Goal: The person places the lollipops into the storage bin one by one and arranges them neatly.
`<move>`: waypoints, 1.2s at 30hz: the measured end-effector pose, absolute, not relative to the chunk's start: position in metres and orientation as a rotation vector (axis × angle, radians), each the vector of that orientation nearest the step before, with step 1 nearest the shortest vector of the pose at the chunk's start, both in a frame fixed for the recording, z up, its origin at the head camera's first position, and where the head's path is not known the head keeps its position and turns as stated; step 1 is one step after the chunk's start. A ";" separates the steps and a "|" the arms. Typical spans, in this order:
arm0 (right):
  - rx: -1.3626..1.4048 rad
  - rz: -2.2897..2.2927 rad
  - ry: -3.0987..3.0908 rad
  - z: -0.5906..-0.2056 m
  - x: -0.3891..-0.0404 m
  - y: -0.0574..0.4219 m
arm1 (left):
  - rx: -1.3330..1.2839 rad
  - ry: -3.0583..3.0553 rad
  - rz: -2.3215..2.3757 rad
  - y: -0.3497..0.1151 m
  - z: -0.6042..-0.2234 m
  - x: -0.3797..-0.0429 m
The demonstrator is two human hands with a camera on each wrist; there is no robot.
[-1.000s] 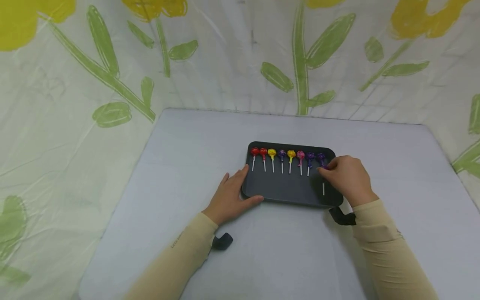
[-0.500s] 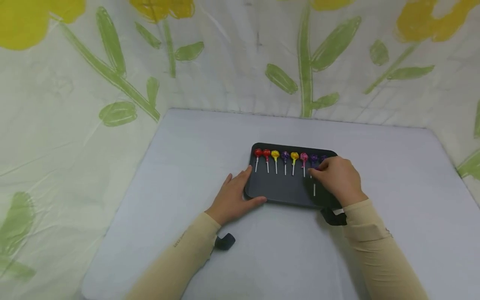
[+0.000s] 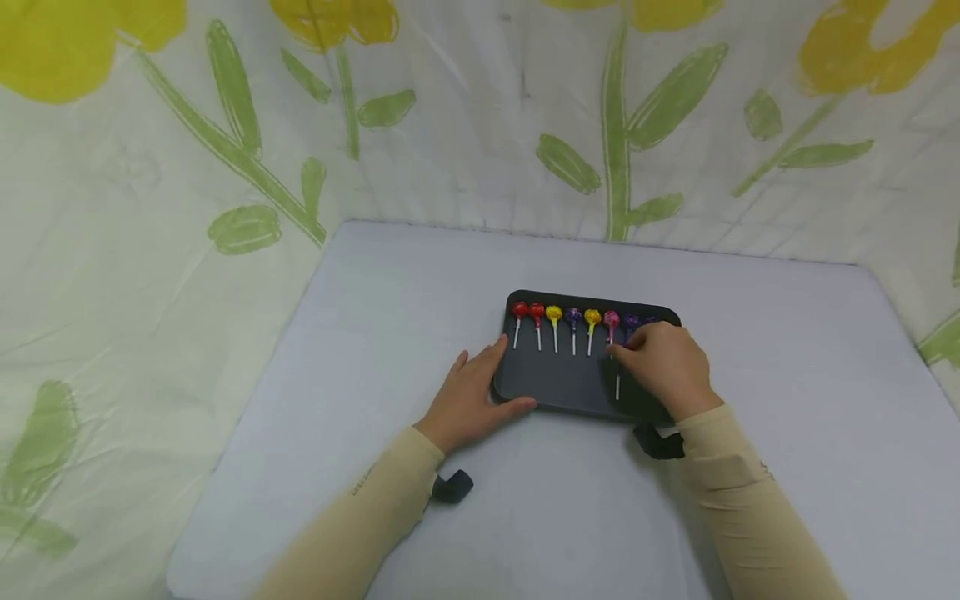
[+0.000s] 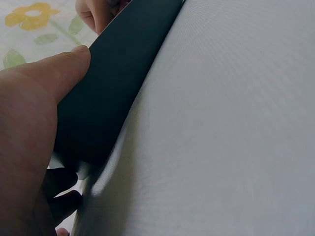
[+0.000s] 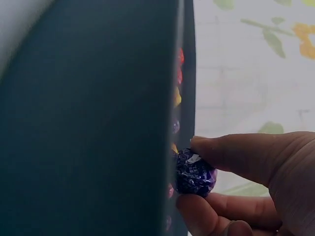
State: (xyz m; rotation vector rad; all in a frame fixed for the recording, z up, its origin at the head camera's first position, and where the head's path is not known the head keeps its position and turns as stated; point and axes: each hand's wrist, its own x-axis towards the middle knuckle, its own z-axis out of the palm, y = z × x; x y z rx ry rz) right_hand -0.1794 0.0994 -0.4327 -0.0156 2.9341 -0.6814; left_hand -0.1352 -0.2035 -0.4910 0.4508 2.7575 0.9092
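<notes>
My right hand (image 3: pixel 663 367) pinches a purple-wrapped lollipop (image 5: pixel 197 174) between thumb and fingers, above the right part of a dark tray (image 3: pixel 555 387). Its white stick (image 3: pixel 618 387) points down towards the tray's front. Along the back of the tray lies a row of several lollipops: two red ones (image 3: pixel 528 310), yellow ones (image 3: pixel 553 313), a pink one (image 3: pixel 611 319) and purple ones (image 3: pixel 573 316). The right hand partly hides those at the right end. My left hand (image 3: pixel 468 404) spreads round the tray's front left corner, its thumb (image 4: pixel 69 69) against the front rim.
The tray sits on a white table (image 3: pixel 360 333). Behind the table hangs a pale curtain (image 3: pixel 465 125) printed with yellow flowers and green leaves. A black strap piece (image 3: pixel 453 487) sticks out at the left wrist, another black piece (image 3: pixel 658 442) at the right.
My right hand has moved left over the tray with the purple lollipop, uncovering less of the right end of the row. The left hand stays at the corner. The head view has shifted slightly.
</notes>
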 end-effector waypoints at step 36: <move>-0.133 -0.592 3.007 -0.448 -0.175 0.060 | 0.450 2.765 0.893 -0.203 -0.491 -0.135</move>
